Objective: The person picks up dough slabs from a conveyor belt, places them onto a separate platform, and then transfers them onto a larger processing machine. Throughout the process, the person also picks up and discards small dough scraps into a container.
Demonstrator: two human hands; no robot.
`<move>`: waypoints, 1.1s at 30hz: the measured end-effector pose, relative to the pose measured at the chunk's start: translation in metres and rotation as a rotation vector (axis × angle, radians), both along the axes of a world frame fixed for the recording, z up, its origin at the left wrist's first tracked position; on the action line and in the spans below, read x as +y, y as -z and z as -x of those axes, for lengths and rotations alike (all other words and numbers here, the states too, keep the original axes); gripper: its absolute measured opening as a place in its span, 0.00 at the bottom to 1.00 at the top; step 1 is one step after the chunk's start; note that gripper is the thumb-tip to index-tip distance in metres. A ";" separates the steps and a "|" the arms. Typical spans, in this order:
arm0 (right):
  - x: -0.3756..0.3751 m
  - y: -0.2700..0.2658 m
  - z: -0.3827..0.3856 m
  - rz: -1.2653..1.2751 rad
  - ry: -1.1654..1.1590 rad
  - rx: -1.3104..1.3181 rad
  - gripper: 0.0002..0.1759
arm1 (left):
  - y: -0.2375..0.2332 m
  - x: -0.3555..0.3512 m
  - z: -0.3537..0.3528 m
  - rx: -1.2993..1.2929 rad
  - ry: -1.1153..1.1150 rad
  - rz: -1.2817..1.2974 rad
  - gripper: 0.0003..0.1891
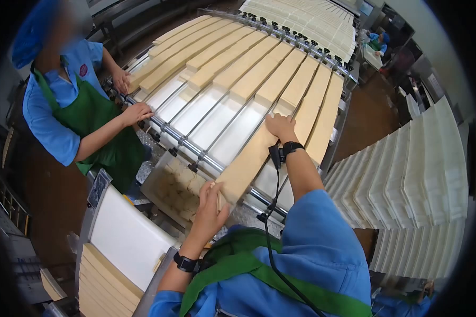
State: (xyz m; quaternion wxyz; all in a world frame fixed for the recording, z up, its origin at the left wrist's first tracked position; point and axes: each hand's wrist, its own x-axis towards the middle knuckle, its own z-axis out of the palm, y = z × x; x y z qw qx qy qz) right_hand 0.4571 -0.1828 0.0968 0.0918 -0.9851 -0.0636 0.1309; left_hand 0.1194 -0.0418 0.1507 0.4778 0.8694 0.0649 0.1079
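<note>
A long, flat pale-yellow strip [247, 162], made of a material I cannot identify, slants across the front of a conveyor. My left hand [210, 207] is closed around its near end, at the conveyor's front bar. Farther up, my right hand [281, 127] grips the strip's far end, fingers curled over it. Beyond that hand, similar strips [259, 68] lie side by side in lanes on the white belt [217, 124], divided by thin metal rods.
A co-worker in a green apron [103, 127] stands at left, both hands at the conveyor's edge. A bin with pale scraps [177, 185] is below the front bar [201, 154]. More strips [108, 280] stack on a white belt at lower left. White corrugated sheets [407, 169] stand right.
</note>
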 end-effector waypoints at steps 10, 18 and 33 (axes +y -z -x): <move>-0.017 0.018 -0.033 -0.009 -0.041 -0.149 0.32 | 0.022 -0.018 -0.046 0.135 0.007 -0.012 0.27; -0.017 0.027 -0.008 -0.008 -0.002 -0.421 0.39 | 0.050 -0.026 -0.087 0.023 0.040 0.030 0.27; 0.035 -0.017 0.090 -0.067 -0.419 -0.115 0.44 | 0.089 0.059 0.070 0.066 -0.496 -0.175 0.27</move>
